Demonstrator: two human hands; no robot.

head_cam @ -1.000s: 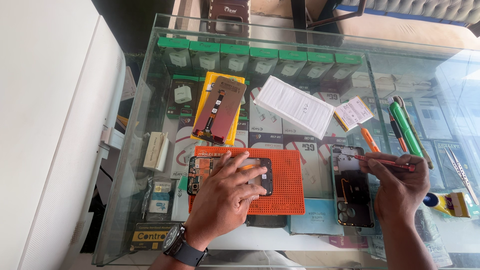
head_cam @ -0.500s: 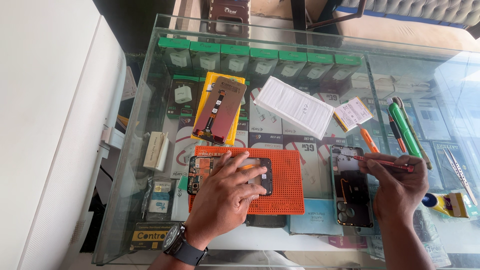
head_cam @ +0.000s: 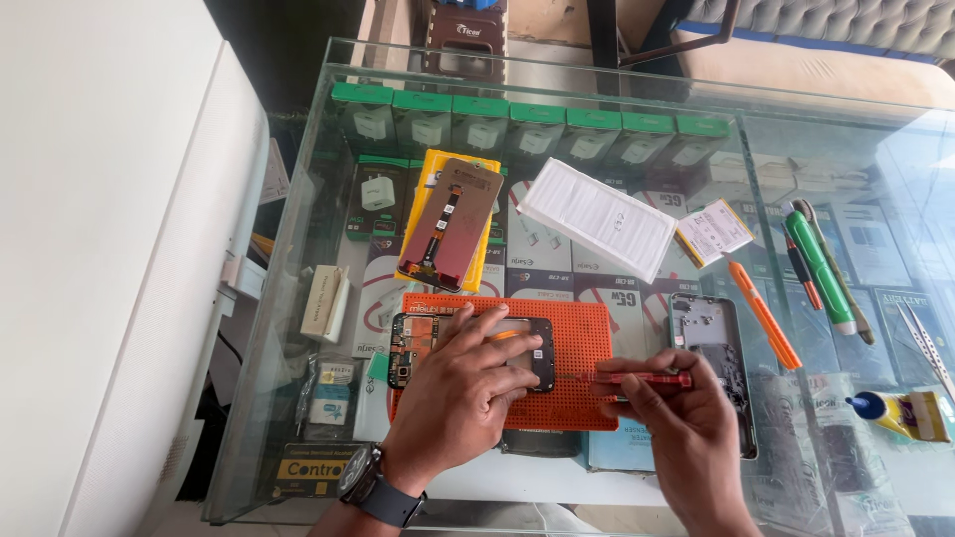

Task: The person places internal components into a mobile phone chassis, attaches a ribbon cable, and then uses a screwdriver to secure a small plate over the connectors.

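A person works over a glass display counter (head_cam: 298, 298), seen from above. At nine o'clock of the orange mat (head_cam: 577, 348), a small white box (head_cam: 323, 303) lies on the glass. The left hand (head_cam: 458, 393), a dark watch (head_cam: 373, 487) at its wrist, is spread wide and flat, fingers pressing on the opened phone frame (head_cam: 413, 343) that lies across the mat's left half; the frame's circuit board shows bare at its nine o'clock end, so the phone looks already stripped of its screen and back, with reassembly, judging by the loose parts, still undone. At twelve o'clock of the mat a detached screen panel (head_cam: 453, 224) rests face down on a yellow sleeve, and a white ribbed sheet (head_cam: 597, 219) lies at one o'clock. The right hand (head_cam: 686, 428), at four o'clock of the mat, is closed around a slim red screwdriver (head_cam: 642, 378), held level with its tip pointing towards the frame but not touching it. Just beyond, at three o'clock, a grey back cover (head_cam: 711, 343) lies open side up, with an orange pry tool (head_cam: 761, 313), green pens (head_cam: 821, 268) and a glue bottle (head_cam: 880, 408) further right. Compared with a second ago, both hands keep their places; the right hand's screwdriver has barely shifted.
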